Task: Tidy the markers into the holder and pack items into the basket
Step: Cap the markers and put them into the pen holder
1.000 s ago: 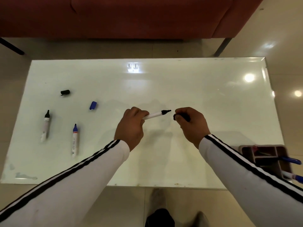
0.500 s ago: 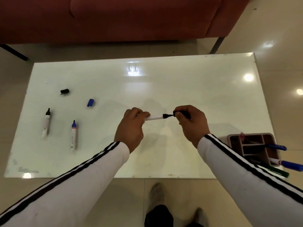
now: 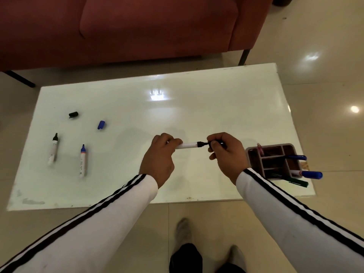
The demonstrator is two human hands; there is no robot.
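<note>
Hovering over the white surface (image 3: 216,107), the left hand (image 3: 159,156) is clenching an uncapped marker (image 3: 188,145) while the right hand (image 3: 226,154) is pinching a black cap (image 3: 215,143) at its tip; the holder (image 3: 272,161) is standing just beside the right wrist.

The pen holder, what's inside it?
The holder has a pink pen, two blue-capped markers and a green one sticking out. Its sleeve-side corner is hidden.
</note>
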